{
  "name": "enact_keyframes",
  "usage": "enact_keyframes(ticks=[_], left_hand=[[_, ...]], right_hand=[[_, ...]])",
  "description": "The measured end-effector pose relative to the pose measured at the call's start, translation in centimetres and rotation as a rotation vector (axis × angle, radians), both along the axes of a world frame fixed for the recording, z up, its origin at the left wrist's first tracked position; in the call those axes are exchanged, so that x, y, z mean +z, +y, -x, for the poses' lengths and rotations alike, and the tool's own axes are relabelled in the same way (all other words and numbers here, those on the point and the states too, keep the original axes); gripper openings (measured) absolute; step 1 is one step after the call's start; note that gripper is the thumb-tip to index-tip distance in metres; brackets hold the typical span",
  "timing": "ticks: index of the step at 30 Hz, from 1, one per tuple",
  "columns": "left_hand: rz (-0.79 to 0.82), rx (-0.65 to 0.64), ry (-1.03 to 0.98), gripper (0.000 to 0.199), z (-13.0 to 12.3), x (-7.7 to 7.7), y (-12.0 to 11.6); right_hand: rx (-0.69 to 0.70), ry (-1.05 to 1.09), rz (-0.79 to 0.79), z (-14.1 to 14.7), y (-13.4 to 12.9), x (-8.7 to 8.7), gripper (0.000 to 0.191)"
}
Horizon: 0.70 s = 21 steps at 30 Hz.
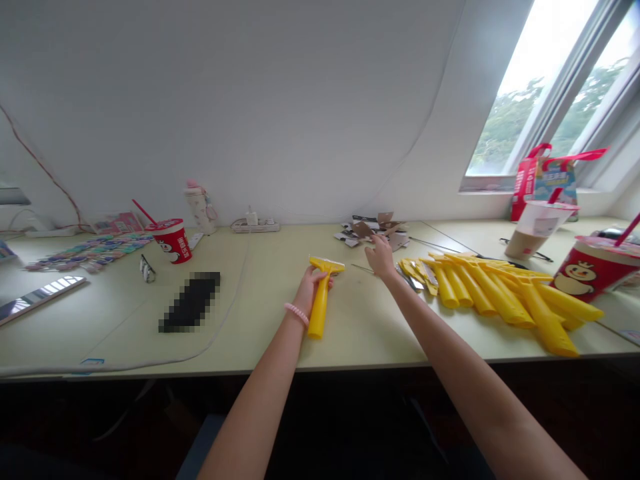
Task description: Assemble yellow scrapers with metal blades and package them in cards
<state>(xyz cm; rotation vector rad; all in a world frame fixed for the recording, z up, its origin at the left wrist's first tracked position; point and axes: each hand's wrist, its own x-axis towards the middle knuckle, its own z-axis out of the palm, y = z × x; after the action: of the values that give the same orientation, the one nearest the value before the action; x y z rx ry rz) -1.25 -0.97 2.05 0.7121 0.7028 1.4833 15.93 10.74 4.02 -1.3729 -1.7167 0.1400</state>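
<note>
My left hand (311,293) is closed round a yellow scraper (320,303). Its wide head points away from me and its handle slants down toward the front edge of the table. A pink coil band circles that wrist. Farther off, my right hand (381,257) reaches to a loose heap of brown, white and black card pieces (387,227). Its thumb and fingers look slightly apart at the near side of the heap; the fingertips are small and partly hidden. Beside my right forearm lie small yellow parts (416,273) and a row of yellow scraper handles (480,290).
At the right stand a red cup (595,270), a clear cup (537,230) and a red bag (547,177). To the left are another red cup (173,241), a bottle (200,207), a power strip (256,227), a pixelated black object (191,303) and a white cable (220,340).
</note>
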Motion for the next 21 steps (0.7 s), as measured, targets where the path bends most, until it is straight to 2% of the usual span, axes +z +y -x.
enact_keyframes(ticks=[2, 4, 9, 13, 16, 19, 21], left_hand=[[-0.038, 0.011, -0.088, 0.028, 0.1, 0.5, -0.3], [-0.047, 0.025, -0.194, 0.028, 0.4, 0.9, -0.5], [-0.024, 0.161, -0.436, 0.029, 1.1, 1.2, -0.5], [-0.017, 0.277, -0.55, 0.03, 1.4, 0.9, -0.1], [-0.03, 0.32, -0.571, 0.028, 1.5, 0.5, 0.1], [-0.03, 0.329, -0.546, 0.023, 1.8, 0.2, 0.2], [-0.023, 0.345, -0.483, 0.019, 1.9, 0.0, 0.3]], right_hand=[[0.089, 0.153, -0.057, -1.3, -1.2, 0.3, 0.036], [0.156, 0.31, -0.048, -2.5, -2.7, 0.4, 0.031], [0.466, 0.504, 0.162, -4.5, -5.9, -0.1, 0.031], [0.755, 0.535, 0.272, -4.6, -7.3, -0.5, 0.027], [0.946, 0.507, 0.466, -4.2, -7.9, -0.7, 0.026], [1.047, 0.424, 0.611, -3.7, -8.2, -0.7, 0.027], [1.078, 0.365, 0.644, -3.5, -8.4, -0.7, 0.027]])
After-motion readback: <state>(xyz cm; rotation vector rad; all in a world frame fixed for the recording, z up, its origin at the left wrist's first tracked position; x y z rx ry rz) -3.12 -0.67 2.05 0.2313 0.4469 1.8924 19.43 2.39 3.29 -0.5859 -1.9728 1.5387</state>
